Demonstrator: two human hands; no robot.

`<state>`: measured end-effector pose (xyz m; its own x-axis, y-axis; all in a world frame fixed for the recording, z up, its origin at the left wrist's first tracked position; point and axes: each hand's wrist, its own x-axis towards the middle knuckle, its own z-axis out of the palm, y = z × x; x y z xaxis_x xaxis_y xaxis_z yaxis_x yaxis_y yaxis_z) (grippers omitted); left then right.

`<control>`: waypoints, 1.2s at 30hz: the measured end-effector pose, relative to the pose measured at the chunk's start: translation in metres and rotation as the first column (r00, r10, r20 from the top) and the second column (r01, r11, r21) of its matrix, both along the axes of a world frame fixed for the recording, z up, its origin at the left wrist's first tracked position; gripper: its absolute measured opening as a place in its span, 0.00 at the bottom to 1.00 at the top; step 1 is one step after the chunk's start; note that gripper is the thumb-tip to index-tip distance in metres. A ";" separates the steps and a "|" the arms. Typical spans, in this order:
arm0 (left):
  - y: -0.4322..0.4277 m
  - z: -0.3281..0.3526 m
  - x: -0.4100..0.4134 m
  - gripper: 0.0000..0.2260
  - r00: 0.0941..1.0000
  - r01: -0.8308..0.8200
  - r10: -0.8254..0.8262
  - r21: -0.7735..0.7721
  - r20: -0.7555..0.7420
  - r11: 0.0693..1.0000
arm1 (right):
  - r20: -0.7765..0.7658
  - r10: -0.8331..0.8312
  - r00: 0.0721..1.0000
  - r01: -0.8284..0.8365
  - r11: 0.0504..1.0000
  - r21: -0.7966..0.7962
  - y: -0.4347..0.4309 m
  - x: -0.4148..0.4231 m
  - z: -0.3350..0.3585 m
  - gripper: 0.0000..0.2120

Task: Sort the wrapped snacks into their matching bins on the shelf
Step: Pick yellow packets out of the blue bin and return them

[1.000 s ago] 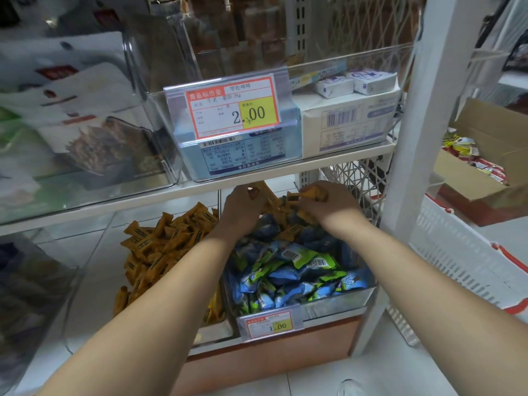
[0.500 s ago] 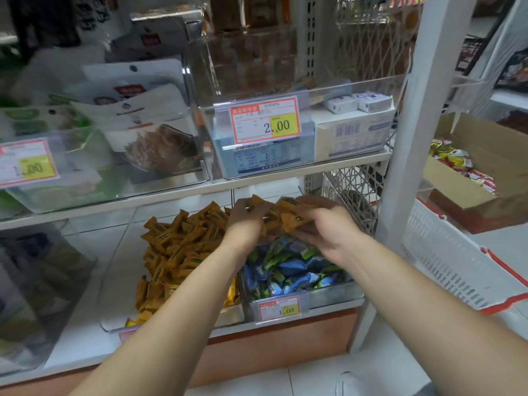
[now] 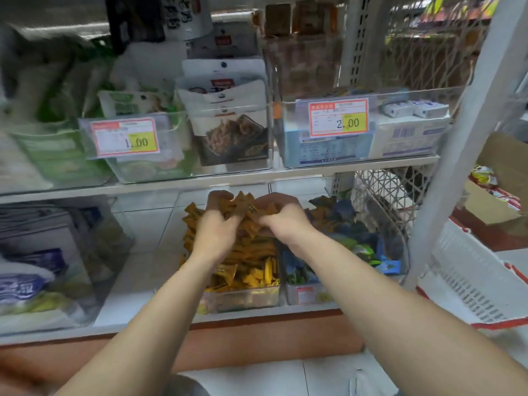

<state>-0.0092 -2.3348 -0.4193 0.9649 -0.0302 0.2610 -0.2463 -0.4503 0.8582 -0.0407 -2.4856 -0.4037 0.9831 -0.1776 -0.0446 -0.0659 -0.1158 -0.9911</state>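
I have both hands cupped together: my left hand (image 3: 215, 234) and right hand (image 3: 287, 224) curl their fingers round one heap of orange wrapped snacks (image 3: 243, 205). I hold it just above the clear bin (image 3: 245, 299), which is full of the same orange packets. Just beside it, to the right, a second bin (image 3: 307, 295) holds blue and green packets. Both stand on the white lower shelf (image 3: 137, 292). The upper shelf (image 3: 228, 181) carries clear tubs with price tags (image 3: 338, 118). A white post (image 3: 463, 138) frames the right side, with a white basket (image 3: 471, 292) and a cardboard box (image 3: 505, 164) beyond it, over a pale tiled floor (image 3: 271, 378).
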 end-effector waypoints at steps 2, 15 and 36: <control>0.017 -0.006 0.011 0.17 1.000 -0.021 0.021 0.125 0.002 0.992 | 0.034 0.023 0.999 -0.014 0.966 -0.259 0.006 0.016 -0.003 0.13; 0.051 -0.027 0.026 0.22 0.998 0.064 -0.058 0.516 -0.029 0.854 | 0.134 0.116 0.984 -0.001 0.759 -0.651 -0.050 0.009 -0.015 0.09; -0.093 -0.044 -0.029 0.19 0.770 0.195 -0.619 0.866 0.156 0.461 | -0.495 0.344 0.798 -0.582 0.230 -0.780 -0.175 0.074 -0.046 0.26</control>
